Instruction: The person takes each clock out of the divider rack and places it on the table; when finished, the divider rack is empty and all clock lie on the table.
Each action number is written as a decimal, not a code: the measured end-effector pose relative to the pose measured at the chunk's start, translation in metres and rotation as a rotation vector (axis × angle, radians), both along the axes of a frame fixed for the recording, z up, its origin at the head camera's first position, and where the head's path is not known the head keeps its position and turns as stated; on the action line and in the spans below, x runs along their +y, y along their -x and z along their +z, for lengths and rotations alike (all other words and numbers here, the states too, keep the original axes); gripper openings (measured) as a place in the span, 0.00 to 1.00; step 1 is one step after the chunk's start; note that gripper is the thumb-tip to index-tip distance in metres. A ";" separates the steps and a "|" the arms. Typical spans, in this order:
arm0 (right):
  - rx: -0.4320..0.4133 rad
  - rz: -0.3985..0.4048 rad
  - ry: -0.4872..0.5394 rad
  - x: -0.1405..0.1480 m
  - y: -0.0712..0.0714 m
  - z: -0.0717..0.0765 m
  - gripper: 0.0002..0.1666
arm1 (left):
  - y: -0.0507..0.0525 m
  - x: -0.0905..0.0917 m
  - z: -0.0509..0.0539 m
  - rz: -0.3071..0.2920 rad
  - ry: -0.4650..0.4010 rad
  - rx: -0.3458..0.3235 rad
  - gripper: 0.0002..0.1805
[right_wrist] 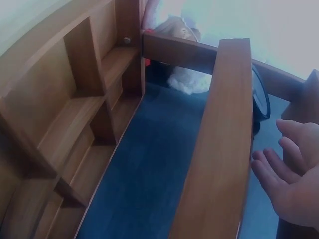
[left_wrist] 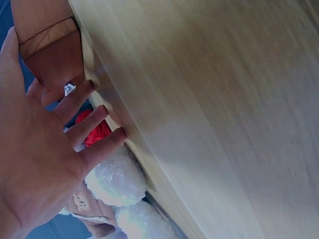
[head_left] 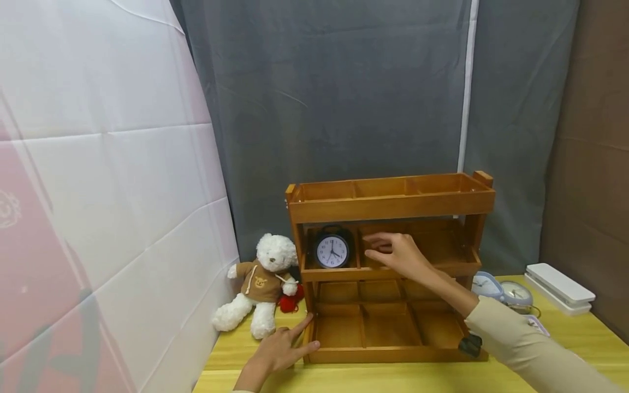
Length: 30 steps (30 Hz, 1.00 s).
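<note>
A three-tier wooden shelf (head_left: 388,208) with divided compartments stands on the yellow table. In its middle tier, at the left, a black round alarm clock (head_left: 332,250) sits upright with its white dial facing out. My right hand (head_left: 400,254) is just right of the clock, in front of the middle tier, fingers extended and holding nothing; the right wrist view shows the hand (right_wrist: 294,172) apart from the clock (right_wrist: 259,94). Low at the shelf's left front corner, my left hand (head_left: 280,349) touches the frame with spread fingers. The left wrist view shows that hand (left_wrist: 45,144) beside the wooden corner (left_wrist: 52,55).
A white teddy bear (head_left: 262,281) in a brown hoodie sits left of the shelf, with a red yarn-like item (head_left: 290,300) beside it. On the right are a blue clock (head_left: 486,285), a round clock (head_left: 516,295), a small purple-rimmed item (head_left: 536,325) and a white box (head_left: 560,286).
</note>
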State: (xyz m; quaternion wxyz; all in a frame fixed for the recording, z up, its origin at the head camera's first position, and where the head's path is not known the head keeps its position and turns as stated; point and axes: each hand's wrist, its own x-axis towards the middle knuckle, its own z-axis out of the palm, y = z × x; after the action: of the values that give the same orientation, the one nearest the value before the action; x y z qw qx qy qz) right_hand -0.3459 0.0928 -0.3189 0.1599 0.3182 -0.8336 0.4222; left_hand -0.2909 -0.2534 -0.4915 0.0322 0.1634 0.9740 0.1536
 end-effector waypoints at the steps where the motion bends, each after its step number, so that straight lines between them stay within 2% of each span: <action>1: -0.005 -0.005 0.000 -0.003 0.002 0.000 0.22 | 0.000 0.000 0.000 0.001 0.002 -0.003 0.44; 9: 0.001 -0.002 -0.003 -0.033 0.017 0.005 0.20 | -0.001 0.000 0.001 0.005 0.010 0.002 0.43; 16: 0.029 -0.033 -0.030 -0.054 0.027 0.007 0.21 | -0.001 -0.001 0.001 0.012 0.002 0.006 0.43; 25: 0.077 -0.058 -0.121 -0.069 0.031 0.005 0.24 | -0.002 0.000 0.002 0.014 0.009 -0.009 0.44; 30: 0.126 -0.013 -0.116 -0.069 0.031 0.005 0.23 | -0.003 0.000 0.003 0.009 0.013 -0.009 0.44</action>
State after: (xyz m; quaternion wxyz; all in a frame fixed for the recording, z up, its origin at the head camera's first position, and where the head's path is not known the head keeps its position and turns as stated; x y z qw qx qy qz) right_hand -0.3767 0.0236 -0.3140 0.1961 0.3475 -0.8471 0.3510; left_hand -0.2883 -0.2535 -0.4888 0.0371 0.1580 0.9756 0.1479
